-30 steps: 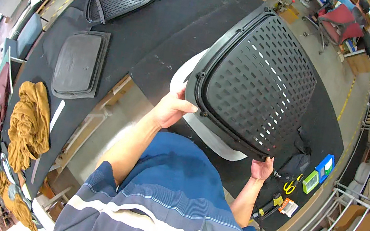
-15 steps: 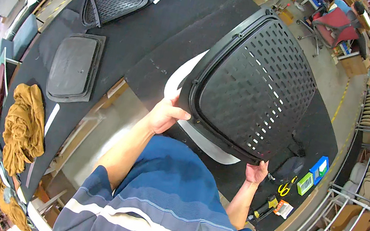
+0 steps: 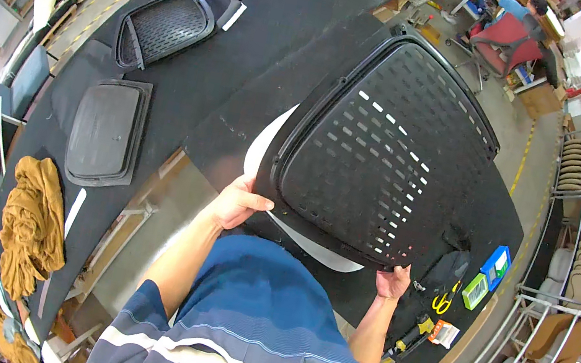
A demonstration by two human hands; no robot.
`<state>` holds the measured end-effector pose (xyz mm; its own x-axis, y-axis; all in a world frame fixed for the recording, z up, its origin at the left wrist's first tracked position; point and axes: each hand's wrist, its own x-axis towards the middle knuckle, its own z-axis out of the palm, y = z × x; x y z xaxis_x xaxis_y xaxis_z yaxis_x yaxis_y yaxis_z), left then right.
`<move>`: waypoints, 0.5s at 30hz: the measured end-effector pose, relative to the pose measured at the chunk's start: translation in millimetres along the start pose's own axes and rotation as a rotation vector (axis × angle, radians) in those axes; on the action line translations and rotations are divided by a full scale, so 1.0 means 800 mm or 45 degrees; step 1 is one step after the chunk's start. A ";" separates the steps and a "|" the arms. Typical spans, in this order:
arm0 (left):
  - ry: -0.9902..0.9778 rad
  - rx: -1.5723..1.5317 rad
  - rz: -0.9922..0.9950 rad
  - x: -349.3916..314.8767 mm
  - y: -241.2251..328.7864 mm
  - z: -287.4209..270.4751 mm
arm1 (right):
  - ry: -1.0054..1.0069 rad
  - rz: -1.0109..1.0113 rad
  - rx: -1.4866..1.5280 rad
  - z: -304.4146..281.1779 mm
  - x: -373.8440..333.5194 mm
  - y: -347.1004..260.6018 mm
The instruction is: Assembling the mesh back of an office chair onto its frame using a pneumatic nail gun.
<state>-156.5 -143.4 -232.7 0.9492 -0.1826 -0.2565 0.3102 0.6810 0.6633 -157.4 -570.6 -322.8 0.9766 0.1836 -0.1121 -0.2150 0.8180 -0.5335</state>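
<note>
A large black plastic chair panel (image 3: 355, 169), pierced by rows of slots and edged with a raised rim, is held tilted above the black table. My left hand (image 3: 239, 202) grips its near left corner, thumb on top and fingers underneath. At the near right corner, my right hand (image 3: 392, 281) pinches the edge from below. Beneath the panel a white curved piece (image 3: 328, 256) shows along its left and near sides; the rest of it is hidden.
Slotted black panels (image 3: 166, 27) and a grey-black padded panel (image 3: 106, 132) lie at left, near brown fabric (image 3: 34, 226). Yellow-handled scissors (image 3: 446, 297), a green box (image 3: 475, 291), a blue box (image 3: 497, 266) and a yellow-black tool (image 3: 413, 334) are at right. A person (image 3: 521, 8) sits beyond.
The panel, still in both hands, has come slightly lower and left in view, its tilt changed so more slots show light. The whole surroundings have shifted a little with my head.
</note>
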 end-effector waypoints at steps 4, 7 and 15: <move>0.046 0.032 -0.074 0.000 0.000 -0.005 | 0.118 -0.027 -0.031 0.025 0.006 0.000; 0.039 0.023 0.009 0.002 -0.003 -0.006 | 0.111 -0.046 -0.024 0.035 0.008 -0.002; 0.065 -0.028 -0.030 0.013 -0.002 -0.013 | 0.111 -0.119 -0.133 0.031 -0.003 -0.010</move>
<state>-147.7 -138.9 -243.9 0.9374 -0.1626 -0.3079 0.3307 0.6927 0.6410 -158.0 -564.1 -297.1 0.9901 0.0579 -0.1280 -0.1262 0.7672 -0.6289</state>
